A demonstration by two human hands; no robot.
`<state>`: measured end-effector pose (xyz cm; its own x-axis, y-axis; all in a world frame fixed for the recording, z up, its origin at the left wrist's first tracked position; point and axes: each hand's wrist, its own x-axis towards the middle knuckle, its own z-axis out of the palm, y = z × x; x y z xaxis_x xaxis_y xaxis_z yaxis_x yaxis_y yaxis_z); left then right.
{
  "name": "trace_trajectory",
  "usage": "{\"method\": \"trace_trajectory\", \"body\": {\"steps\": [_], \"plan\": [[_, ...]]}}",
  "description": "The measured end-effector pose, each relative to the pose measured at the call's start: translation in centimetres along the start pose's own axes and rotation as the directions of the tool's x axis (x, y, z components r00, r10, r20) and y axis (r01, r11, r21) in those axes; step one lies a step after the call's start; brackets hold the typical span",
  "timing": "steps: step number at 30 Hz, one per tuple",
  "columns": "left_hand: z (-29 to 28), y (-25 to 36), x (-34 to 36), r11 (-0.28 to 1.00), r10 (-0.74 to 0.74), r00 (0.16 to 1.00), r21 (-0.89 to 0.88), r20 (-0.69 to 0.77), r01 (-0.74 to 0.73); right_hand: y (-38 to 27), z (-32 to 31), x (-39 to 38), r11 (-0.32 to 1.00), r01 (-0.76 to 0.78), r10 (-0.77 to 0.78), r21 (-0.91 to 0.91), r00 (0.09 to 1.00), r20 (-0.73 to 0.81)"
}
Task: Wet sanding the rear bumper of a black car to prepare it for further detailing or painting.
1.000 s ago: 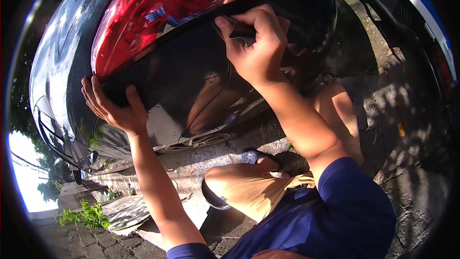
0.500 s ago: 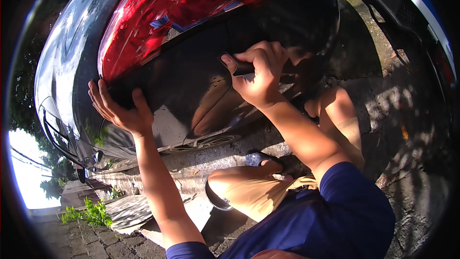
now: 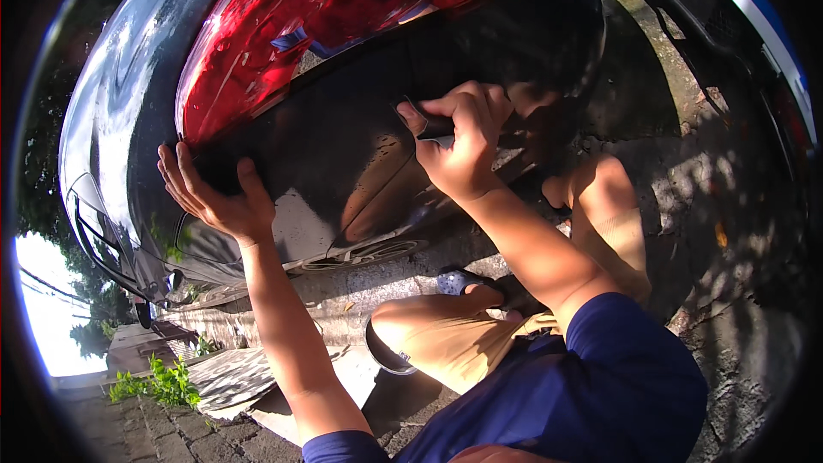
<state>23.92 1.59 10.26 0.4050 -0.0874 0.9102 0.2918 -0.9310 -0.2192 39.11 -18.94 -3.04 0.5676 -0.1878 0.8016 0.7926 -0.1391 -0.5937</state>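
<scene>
A dark glossy car body (image 3: 326,163) fills the upper middle of the head view, with a large red tail light (image 3: 257,26) above the dark panel. My left hand (image 3: 214,193) is open, fingers spread and resting against the panel at the lower left corner of the tail light. My right hand (image 3: 459,133) is closed on a small dark, bent sheet (image 3: 433,129), held at the panel below the tail light. What the sheet is made of I cannot tell. My bent legs (image 3: 437,343) show below the car.
Another vehicle's dark bumper with a white and blue edge (image 3: 720,9) is at the right. Rough, sun-dappled pavement (image 3: 686,231) surrounds me. A pale flat board (image 3: 223,377) lies at the lower left beside a small green plant (image 3: 167,381).
My right hand has moved down the panel, away from the tail light, still holding the dark sheet. My left hand stays on the panel, slightly lower and farther right in the picture.
</scene>
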Motion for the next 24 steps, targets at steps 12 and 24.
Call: {"method": "trace_trajectory", "body": {"steps": [12, 24], "plan": [[0.4, -0.1, -0.1, 0.999, 0.039, 0.999, -0.01, -0.02, -0.039, 0.6, 0.1, 2.0, 0.999, -0.028, 0.028, -0.025, 1.0, 0.012], [0.0, 0.1, 0.5, 0.999, 0.039, 0.999, -0.035, -0.033, -0.04, -0.6, 1.4, 6.8, 0.998, 0.058, -0.058, -0.007, 0.996, -0.066]]}}
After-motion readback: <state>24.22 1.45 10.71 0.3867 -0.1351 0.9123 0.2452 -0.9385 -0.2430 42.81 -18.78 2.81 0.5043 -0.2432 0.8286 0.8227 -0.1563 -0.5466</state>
